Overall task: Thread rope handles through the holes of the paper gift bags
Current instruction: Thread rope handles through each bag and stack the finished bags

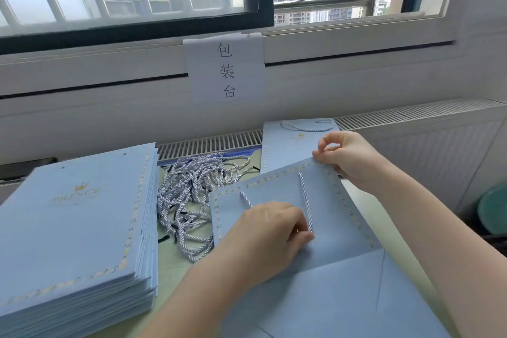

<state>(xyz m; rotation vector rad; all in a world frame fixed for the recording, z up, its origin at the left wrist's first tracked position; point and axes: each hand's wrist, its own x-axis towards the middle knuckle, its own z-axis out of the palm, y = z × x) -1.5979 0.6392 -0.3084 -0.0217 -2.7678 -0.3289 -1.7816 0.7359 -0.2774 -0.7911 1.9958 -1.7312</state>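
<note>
Both rope ends [306, 200] sit through; your left hand [270, 230] pinches it, your right hand [345, 156] pinches the bag [329, 228]: next, pull snug.

We hold the flat bag [323, 228] on the surface [175, 263], and our left grip [270, 236] rests on it, pinching the rope handle [306, 200]. Our right grip [347, 156] pinches the far corner of the bag, behind and right of the left grip. Left of the left grip lies the pile of ropes [192, 197], and further left the stack of bags [74, 230]. Behind the right grip one finished bag [290, 143] lies, and behind it the paper sign [225, 68] hangs.
</note>
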